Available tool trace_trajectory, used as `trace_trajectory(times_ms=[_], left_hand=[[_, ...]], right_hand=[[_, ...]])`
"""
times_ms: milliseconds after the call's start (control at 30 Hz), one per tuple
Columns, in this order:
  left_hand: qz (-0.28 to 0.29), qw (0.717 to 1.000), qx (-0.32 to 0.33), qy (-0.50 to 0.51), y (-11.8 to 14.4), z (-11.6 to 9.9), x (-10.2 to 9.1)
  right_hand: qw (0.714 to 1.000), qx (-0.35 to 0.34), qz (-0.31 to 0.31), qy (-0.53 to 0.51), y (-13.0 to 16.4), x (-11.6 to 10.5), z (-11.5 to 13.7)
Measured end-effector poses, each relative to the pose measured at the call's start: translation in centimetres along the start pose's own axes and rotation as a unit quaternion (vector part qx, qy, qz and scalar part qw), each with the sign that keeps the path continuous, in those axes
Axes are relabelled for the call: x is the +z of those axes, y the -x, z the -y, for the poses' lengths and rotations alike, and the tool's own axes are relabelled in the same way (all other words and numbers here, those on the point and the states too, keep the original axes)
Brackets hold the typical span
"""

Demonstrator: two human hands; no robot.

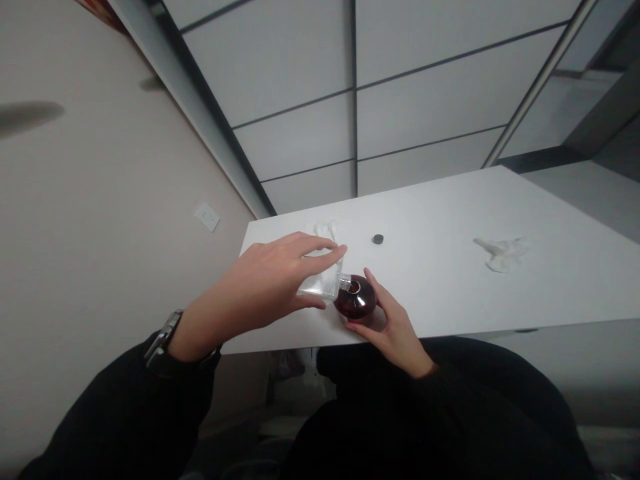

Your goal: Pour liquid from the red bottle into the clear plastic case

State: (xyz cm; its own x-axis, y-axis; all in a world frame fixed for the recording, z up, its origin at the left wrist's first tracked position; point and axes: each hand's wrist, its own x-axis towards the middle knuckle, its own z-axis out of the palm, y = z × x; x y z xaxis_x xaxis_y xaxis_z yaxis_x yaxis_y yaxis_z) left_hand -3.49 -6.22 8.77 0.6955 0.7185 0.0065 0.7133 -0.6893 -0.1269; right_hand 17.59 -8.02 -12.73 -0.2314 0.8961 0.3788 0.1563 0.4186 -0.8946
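Note:
My left hand (287,273) is closed around a clear glass bottle (323,283), tipped so that its threaded neck points right. That neck meets the round mouth of a dark red-brown bottle (356,303), which stands near the table's front edge. Fingers and thumb of my right hand (393,327) grip the dark bottle from its right side. I cannot make out whether liquid is flowing between the two necks. A small dark cap (378,239) lies on the table behind the bottles.
The white table (440,260) carries a crumpled clear plastic piece (500,253) at the right. Another clear item (326,230) lies behind my left hand. A wall with a socket (207,217) is at the left, and white panelled doors (300,73) stand behind the table.

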Motion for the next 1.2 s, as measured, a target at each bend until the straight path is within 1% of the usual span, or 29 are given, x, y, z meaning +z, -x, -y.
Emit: trace_trajectory(times_ms=[233, 567, 733, 933, 1033, 1200], left_hand=[[0.015, 1.000, -0.002, -0.001, -0.2, -0.2, -0.3], [0.012, 1.000, 0.007, -0.009, -0.3, -0.2, -0.3], [0.017, 1.000, 0.005, -0.011, -0.5, -0.4, -0.6], [0.020, 1.000, 0.009, -0.020, -0.6, -0.5, -0.9], [0.021, 0.999, 0.010, -0.027, -0.7, -0.7, -1.1], [0.040, 0.998, 0.009, -0.050, -0.9, -1.4, -1.7]], right_hand=[[1.000, 0.000, 0.005, 0.003, -0.1, -0.1, 0.2], [1.000, -0.007, 0.001, 0.003, -0.1, -0.1, 0.3], [1.000, -0.014, 0.002, 0.002, -0.1, -0.1, 0.3], [1.000, -0.006, 0.001, -0.001, -0.2, -0.1, 0.5], [1.000, -0.005, 0.000, -0.001, -0.1, -0.1, 0.4], [1.000, -0.004, 0.003, 0.000, -0.1, -0.1, 0.4]])
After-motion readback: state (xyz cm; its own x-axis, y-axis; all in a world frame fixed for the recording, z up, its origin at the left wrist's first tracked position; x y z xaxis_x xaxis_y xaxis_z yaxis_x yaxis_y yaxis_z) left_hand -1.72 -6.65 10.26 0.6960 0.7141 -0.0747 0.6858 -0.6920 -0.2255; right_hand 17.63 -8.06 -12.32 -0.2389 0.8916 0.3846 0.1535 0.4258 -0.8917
